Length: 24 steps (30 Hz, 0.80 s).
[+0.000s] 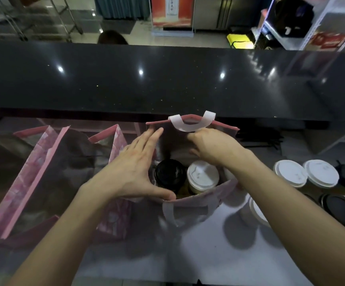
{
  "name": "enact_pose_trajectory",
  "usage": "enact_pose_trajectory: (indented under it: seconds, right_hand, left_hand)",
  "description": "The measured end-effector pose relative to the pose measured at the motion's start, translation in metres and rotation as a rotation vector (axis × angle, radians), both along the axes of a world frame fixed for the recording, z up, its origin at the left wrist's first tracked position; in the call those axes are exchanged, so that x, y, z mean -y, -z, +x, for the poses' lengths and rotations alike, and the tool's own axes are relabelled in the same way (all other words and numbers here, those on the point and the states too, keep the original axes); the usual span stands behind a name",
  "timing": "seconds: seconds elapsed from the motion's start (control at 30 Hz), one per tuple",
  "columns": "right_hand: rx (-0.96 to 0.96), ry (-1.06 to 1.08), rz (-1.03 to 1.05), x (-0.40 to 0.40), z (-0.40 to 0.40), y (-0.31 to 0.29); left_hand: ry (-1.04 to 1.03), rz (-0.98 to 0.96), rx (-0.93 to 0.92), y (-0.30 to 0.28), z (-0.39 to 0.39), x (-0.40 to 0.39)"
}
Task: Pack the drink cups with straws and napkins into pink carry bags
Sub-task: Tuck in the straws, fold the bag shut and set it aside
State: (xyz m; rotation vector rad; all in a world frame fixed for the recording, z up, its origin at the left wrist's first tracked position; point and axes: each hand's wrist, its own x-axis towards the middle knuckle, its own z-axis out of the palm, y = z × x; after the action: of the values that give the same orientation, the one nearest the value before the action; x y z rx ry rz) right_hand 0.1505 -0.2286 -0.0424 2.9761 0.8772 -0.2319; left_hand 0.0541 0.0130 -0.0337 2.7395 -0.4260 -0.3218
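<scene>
Both hands spread the pink bag point(227, 129): left hand point(134, 170) flat-fingered, right hand point(213, 149) curled, its grip unclear.

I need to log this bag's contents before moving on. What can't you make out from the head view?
- Straws or napkins in the open pink carry bag: the right hand and shadow cover the far half.
- Right fingertips: curled inside the bag.
- Black-lidded cup and white-lidded cup: only lids show.
- Left hand hides the bag's left wall.
</scene>
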Motion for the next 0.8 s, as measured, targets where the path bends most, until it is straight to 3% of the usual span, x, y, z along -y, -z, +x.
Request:
enact_pose_trajectory:
  seconds: [0.13,0.23,0.33,0.43,0.57,0.63,0.8]
  right_hand:
    - [-0.001,0.079,0.413,0.03,-0.026,-0.014]
    - [0.116,0.157,0.806,0.059,-0.047,-0.016]
    - [0.217,0.221,0.974,0.081,-0.057,-0.011]
    - [0.163,0.218,0.931,0.1,-0.058,-0.011]
    - [-0.208,0.219,0.697,0.116,-0.048,-0.006]
    - [-0.301,0.184,0.652,0.118,-0.04,0.001]
    - [-0.237,0.176,0.587,0.112,-0.018,0.005]
  left_hand:
    - [-0.055,-0.106,0.026,-0.008,-0.002,-0.009]
    - [-0.057,-0.171,0.049,-0.014,-0.003,-0.019]
    - [-0.05,-0.1,0.045,-0.015,0.002,-0.025]
    - [-0.015,0.021,0.064,-0.007,0.014,-0.025]
    - [0.006,0.025,0.081,-0.004,0.037,-0.03]
    - [0.042,0.048,0.073,-0.005,0.049,-0.032]
    - [-0.022,0.018,0.132,-0.005,0.07,-0.025]
